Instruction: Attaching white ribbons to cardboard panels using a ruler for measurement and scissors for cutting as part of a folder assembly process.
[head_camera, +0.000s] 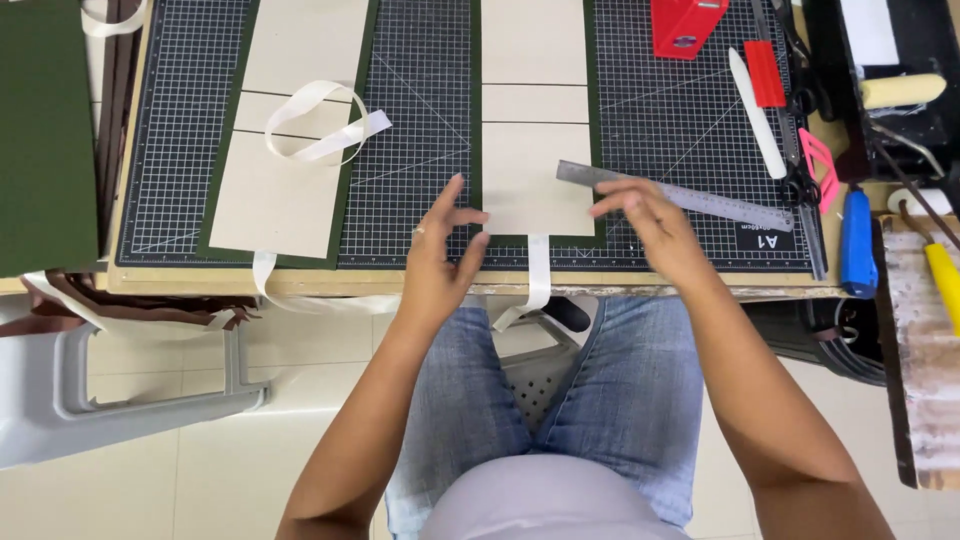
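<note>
My left hand (440, 255) rests at the near left corner of a beige board panel (535, 175), fingertips touching its edge. That panel lies on a strip of dark green cloth (597, 130) on the cutting mat (410, 140). My right hand (650, 225) hovers with spread fingers over a steel ruler (700, 200), which lies slanted across the panel's right edge; it grips nothing. A white ribbon (538, 275) runs from under the panel over the table edge. A second set of beige boards (290, 150) with a looped white ribbon (320, 125) lies to the left.
A red tool (685, 25), a white bone folder (758, 115), a red-handled knife (765, 72), scissors (800, 180) and a blue handle (857, 240) lie at the right. A dark green sheet (45, 130) covers the far left. A grey stool (100, 390) stands below the table.
</note>
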